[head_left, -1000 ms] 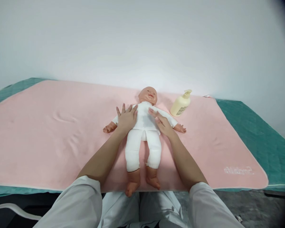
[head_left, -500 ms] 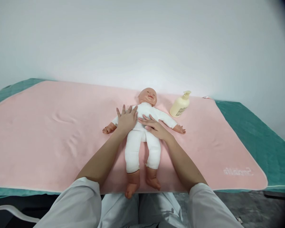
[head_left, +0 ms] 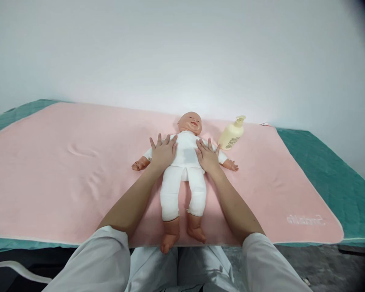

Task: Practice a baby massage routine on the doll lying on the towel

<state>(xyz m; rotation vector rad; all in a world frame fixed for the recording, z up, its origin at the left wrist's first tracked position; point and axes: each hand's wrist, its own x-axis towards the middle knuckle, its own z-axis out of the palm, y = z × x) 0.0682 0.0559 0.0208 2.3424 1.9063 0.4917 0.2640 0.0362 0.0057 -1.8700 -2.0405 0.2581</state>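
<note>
Left hand (head_left: 163, 154): palm down, forearm reaching forward, fingers spread, grasping nothing, laid on one side of the doll's torso. Right hand (head_left: 209, 159): likewise flat and splayed, opposite side. Doll (head_left: 185, 148): white-clothed, face up on pink mat (head_left: 61, 178).

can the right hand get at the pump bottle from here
Probably yes: the right hand lies spread on the doll, its fingertips close to the pump bottle, with nothing visible standing between them.

Through my remote feed I see what looks like a care-practice room: baby doll (head_left: 186, 150) and pump bottle (head_left: 231, 136) on a pink mat (head_left: 54, 174) over a green quilted cover (head_left: 328, 170).
</note>
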